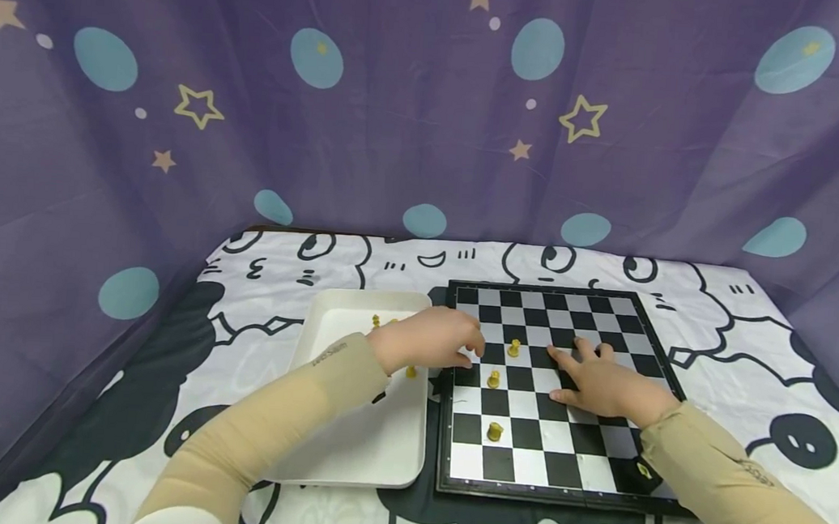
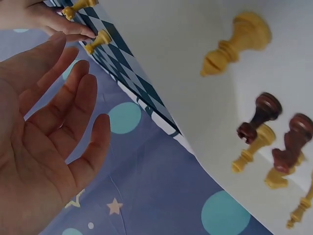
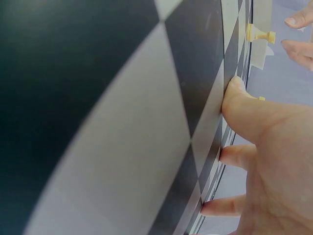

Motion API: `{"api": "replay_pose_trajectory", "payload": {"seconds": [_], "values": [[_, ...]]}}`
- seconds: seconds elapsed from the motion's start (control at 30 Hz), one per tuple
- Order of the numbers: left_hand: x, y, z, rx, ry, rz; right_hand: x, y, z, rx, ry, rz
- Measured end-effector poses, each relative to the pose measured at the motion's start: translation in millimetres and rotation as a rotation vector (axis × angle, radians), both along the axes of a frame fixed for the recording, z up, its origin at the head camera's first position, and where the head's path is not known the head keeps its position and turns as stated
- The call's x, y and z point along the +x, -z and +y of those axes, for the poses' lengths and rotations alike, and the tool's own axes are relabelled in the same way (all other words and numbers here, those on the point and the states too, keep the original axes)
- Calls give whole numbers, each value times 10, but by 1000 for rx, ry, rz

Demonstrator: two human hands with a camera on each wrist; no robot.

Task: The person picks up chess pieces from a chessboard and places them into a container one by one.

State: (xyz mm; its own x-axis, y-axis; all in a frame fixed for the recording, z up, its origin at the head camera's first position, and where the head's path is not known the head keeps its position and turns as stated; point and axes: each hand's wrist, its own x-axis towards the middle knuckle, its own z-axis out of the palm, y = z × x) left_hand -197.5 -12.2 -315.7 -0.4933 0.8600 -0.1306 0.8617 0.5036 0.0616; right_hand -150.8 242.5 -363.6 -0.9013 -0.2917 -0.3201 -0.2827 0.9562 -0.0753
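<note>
Gold chess piece (image 1: pixel 494 379), middle of three on the chessboard (image 1: pixel 499 465), stands, long axis upright, just right of the left hand (image 1: pixel 434 336), the closer hand, its loosely bent fingers empty! Right hand (image 1: pixel 604 384) splayed across the chessboard, holding nothing; beyond, the starry purple curtain (image 1: pixel 399 139).

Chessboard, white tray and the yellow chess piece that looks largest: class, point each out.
Chessboard (image 1: pixel 522 404), head view: a bare light square.
White tray (image 1: pixel 373 449), head view: bare floor in its near half.
Yellow chess piece (image 2: pixel 238 41), left wrist view: middle of its body.
</note>
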Motion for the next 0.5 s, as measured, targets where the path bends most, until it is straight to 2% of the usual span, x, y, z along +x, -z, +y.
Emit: {"api": "replay_pose_trajectory", "payload": {"seconds": [0.5], "values": [[-10, 38, 259, -72, -8, -11, -8, 1, 0, 4, -2, 3]]}}
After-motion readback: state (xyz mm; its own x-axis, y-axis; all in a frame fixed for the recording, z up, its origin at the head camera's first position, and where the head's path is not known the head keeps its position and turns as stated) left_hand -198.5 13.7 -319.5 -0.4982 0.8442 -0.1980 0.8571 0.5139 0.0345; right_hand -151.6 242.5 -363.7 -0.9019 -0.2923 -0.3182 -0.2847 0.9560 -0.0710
